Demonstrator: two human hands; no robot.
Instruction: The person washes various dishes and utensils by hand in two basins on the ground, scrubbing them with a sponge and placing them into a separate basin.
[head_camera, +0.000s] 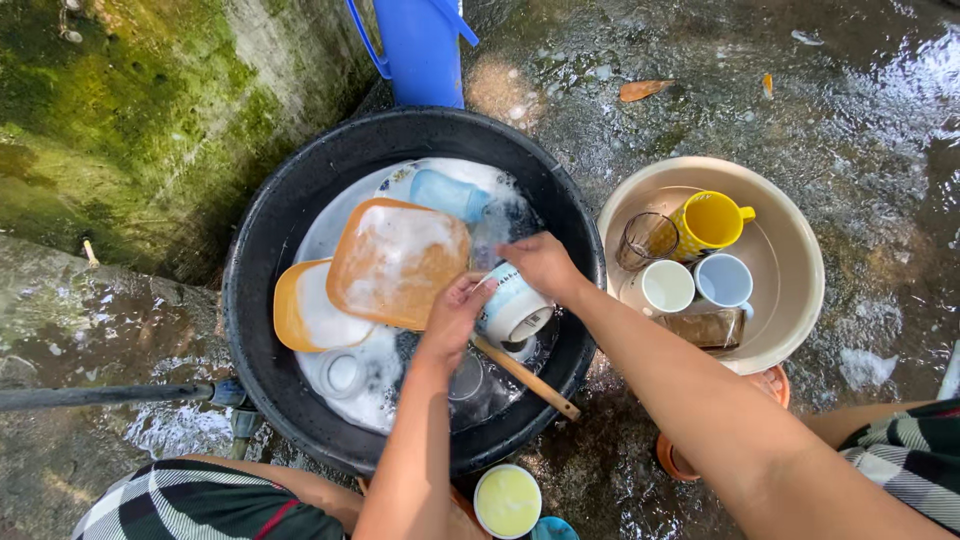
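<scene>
Cup (512, 308): white and pale blue, held tilted over the black basin (262, 300) of soapy water.
Right hand (543, 264): closed around the cup's upper side.
Left hand (452, 318): pressed against the cup's side; grip cannot be told.
Nearby: orange trays (395, 262), wooden handle (525, 377), beige basin (790, 240) with mugs.

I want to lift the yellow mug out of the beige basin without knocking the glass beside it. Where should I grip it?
Probably by the handle. The yellow mug lies tilted in the beige basin with its handle sticking out on the far-right side, away from the glass that leans against its left. Come in from the right, close your fingers round the handle and lift up and away from the glass.
</scene>
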